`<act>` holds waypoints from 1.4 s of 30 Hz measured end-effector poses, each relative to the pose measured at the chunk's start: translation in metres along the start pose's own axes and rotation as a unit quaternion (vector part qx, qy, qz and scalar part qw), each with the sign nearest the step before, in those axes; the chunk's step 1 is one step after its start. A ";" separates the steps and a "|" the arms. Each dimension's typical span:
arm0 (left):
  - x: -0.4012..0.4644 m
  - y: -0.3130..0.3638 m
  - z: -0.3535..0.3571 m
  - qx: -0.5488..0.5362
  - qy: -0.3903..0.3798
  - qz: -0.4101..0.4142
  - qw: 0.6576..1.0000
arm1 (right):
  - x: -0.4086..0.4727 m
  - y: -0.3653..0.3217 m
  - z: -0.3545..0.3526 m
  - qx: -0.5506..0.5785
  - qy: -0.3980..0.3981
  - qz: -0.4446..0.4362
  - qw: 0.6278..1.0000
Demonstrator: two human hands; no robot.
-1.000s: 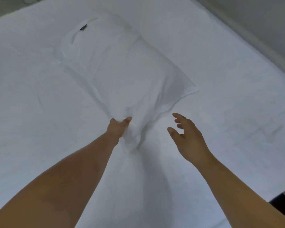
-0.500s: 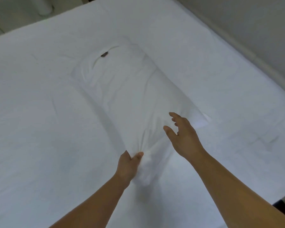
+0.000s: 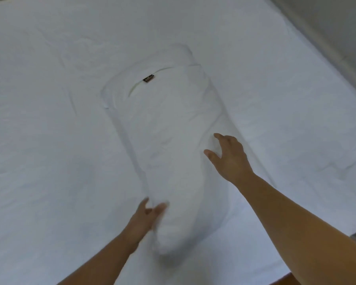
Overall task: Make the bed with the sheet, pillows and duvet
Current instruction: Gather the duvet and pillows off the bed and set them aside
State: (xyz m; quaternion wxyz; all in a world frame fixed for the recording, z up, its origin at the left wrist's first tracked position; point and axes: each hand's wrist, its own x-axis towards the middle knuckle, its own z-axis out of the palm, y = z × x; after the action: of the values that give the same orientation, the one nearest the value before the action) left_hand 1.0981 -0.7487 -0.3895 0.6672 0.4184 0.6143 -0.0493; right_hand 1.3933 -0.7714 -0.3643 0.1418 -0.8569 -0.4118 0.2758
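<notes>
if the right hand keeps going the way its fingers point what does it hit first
Most likely the pillow: the right hand is open beside its right edge, fingers aimed up and left over it. Whether it already touches is unclear.
</notes>
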 end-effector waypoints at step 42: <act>-0.443 0.140 0.094 0.012 -0.135 0.444 0.886 | -0.531 -0.071 -0.295 0.130 0.452 0.180 0.864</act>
State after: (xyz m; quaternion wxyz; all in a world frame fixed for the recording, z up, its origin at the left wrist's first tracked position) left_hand 1.1465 -0.9150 0.0515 0.6904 0.6449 0.2681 0.1885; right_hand 1.2525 -1.1479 0.0962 0.3705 -0.9206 -0.1019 -0.0696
